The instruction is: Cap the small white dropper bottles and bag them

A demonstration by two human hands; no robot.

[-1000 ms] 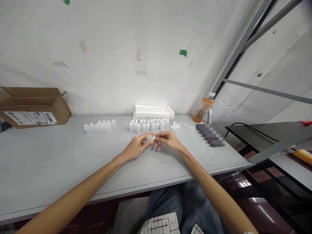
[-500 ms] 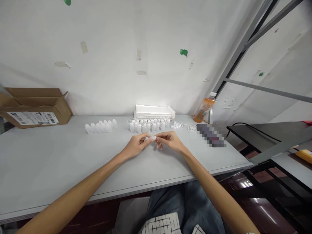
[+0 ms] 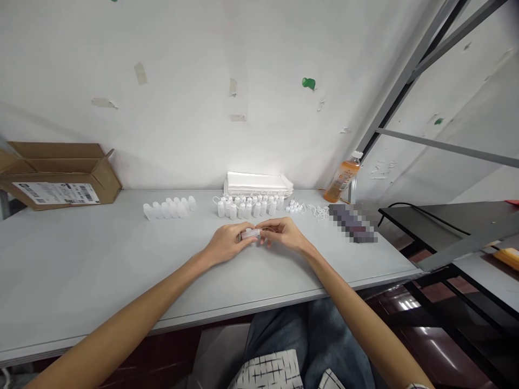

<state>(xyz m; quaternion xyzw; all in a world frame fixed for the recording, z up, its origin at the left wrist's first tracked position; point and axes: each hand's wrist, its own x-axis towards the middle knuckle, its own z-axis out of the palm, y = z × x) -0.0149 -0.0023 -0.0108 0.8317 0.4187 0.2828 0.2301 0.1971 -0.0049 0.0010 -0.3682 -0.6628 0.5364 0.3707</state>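
Note:
My left hand (image 3: 227,242) holds a small translucent plastic bottle (image 3: 250,233), lying sideways between thumb and fingers just above the table. At the bottle's right end, my right hand (image 3: 284,233) is closed, its fingertips on the neck. A thin pale loop shows by those fingers; the neck itself is partly hidden. Beyond my hands stand several small white bottles with caps and cord loops (image 3: 248,210). Farther left is a group of translucent bottles without visible caps (image 3: 170,209). Small white caps (image 3: 295,207) lie right of the capped bottles, beside a heap of white cords (image 3: 318,212).
A stack of white sheets or flat packs (image 3: 257,183) rests against the wall. An open cardboard box (image 3: 57,183) is at the far left. On the right stand a bottle of orange drink (image 3: 343,181) and a blurred-out dark object (image 3: 352,222), near a metal frame (image 3: 405,81).
The small bottle shows more of its body between my hands now, and a thin loop has come into sight by my right fingers. The camera view has shifted slightly.

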